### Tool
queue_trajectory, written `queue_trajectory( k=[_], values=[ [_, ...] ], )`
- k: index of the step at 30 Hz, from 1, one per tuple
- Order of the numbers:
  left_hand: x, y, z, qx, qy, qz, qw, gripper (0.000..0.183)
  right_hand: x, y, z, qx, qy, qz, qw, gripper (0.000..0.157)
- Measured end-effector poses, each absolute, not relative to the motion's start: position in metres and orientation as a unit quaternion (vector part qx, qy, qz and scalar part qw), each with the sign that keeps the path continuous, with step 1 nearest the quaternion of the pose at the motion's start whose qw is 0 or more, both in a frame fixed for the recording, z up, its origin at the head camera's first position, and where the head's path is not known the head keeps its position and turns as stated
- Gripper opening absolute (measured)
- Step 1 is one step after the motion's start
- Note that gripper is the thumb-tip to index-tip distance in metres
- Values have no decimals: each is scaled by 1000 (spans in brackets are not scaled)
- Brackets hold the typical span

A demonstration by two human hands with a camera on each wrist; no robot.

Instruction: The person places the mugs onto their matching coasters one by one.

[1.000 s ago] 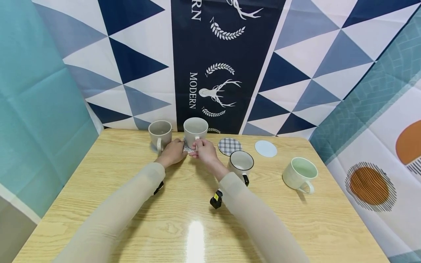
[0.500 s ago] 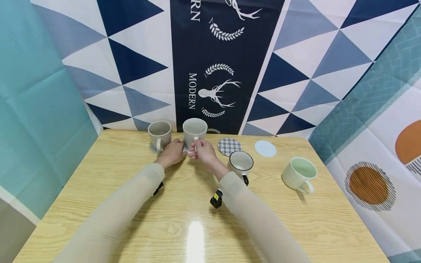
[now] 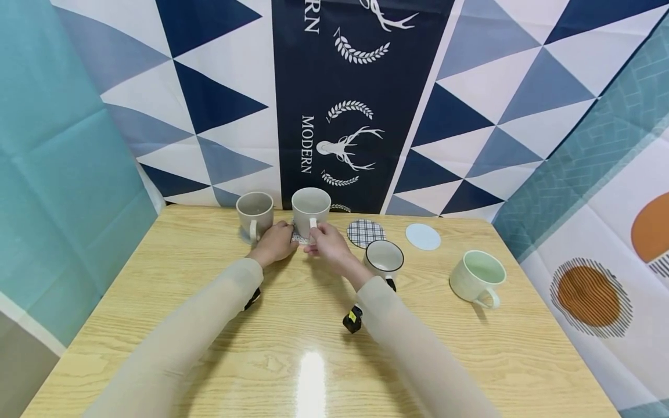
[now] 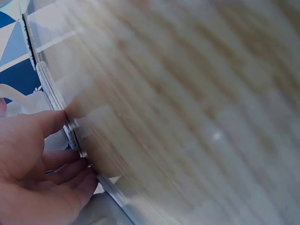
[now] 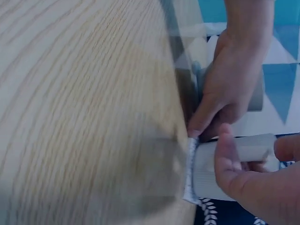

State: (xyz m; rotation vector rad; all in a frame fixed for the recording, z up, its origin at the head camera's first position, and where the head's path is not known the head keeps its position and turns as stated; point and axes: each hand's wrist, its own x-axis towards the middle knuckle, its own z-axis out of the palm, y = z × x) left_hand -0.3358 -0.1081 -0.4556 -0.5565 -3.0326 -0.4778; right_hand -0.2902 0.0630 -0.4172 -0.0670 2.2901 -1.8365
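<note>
A white mug (image 3: pixel 310 209) stands upright on a patterned coaster (image 3: pixel 300 238) at the back of the table. My left hand (image 3: pixel 277 242) is between this mug and a grey mug (image 3: pixel 250 212), holding the coaster's edge with thumb and curled fingertips (image 4: pixel 83 176). At the white mug's handle is my right hand (image 3: pixel 330 248). In the right wrist view, its fingers (image 5: pixel 226 157) are spread loosely beside the white mug (image 5: pixel 206 166), with the thumb apart from them and no grip on the handle.
Right of the hands lie a plaid coaster (image 3: pixel 364 233) and a pale round coaster (image 3: pixel 423 236). A black-rimmed white mug (image 3: pixel 382 258) stands close beside the right forearm. Farther right is a pale green mug (image 3: pixel 474 278). A patterned cloth (image 3: pixel 225 104) hangs behind the table's back edge.
My right hand's fingers have come off the white mug's handle, and the hand has shifted slightly right and down. The left hand and the mugs stay in place.
</note>
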Motion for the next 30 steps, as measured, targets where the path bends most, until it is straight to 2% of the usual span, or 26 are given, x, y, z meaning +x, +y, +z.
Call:
queue_trajectory(
  k=[5, 9, 20, 30],
  values=[
    [-335, -109, -453, -185, -970, -156, 5, 41, -277, 77, -404, -79, 808, -574, 104, 51],
    [-334, -111, -454, -188, -969, -161, -13, 49, -265, 96, -389, -102, 823, -546, 117, 57],
    [-325, -115, -452, -198, -960, -195, -11, 61, -244, 167, -355, -134, 838, -518, 104, 52],
    [-310, -119, -441, -207, -952, -226, 24, 60, -227, 210, -354, -126, 849, -508, 71, 48]
  ],
)
